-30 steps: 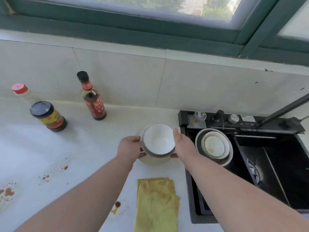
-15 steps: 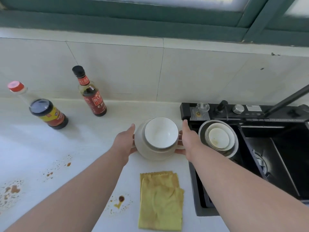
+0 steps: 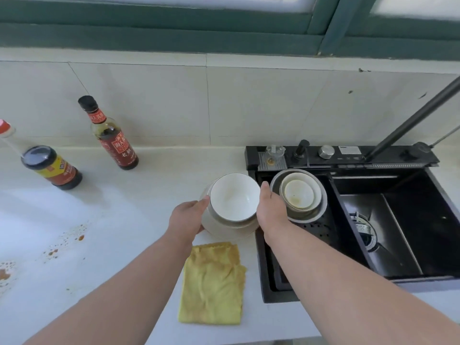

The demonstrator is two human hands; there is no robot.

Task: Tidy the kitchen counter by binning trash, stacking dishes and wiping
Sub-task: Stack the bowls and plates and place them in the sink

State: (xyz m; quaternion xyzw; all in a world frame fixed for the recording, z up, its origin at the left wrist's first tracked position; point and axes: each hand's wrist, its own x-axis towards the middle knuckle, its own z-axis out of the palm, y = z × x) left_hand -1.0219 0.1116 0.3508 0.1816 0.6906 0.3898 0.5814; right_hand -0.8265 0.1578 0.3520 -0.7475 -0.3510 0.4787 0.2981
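Nearest lies a folded yellow cloth on the pale counter, just left of the black sink, whose near rim is cut off by the right forearm. Brown spill spots dot the counter to the left, some running off the frame edge.

Just beyond the cloth stands a white bowl stacked on a wider plate. The left hand holds the stack's left side, thumb on the bowl's rim and fingers curled under the plate's edge, though those fingers are mostly hidden. The right hand lies against the bowl's right side with thumb stretched upward; its fingers are out of sight behind the bowl, so whether it grips cannot be told.

Touching that hand's far side, a metal basin in the sink holds nested smaller bowls, the innermost stained.

Farther left stand two sauce bottles, and a red-capped bottle is cut off at the edge. A dark faucet arm rises at far right.

Compared with half a second ago, the stack sits closer to the sink edge and the left thumb has closed onto the rim.
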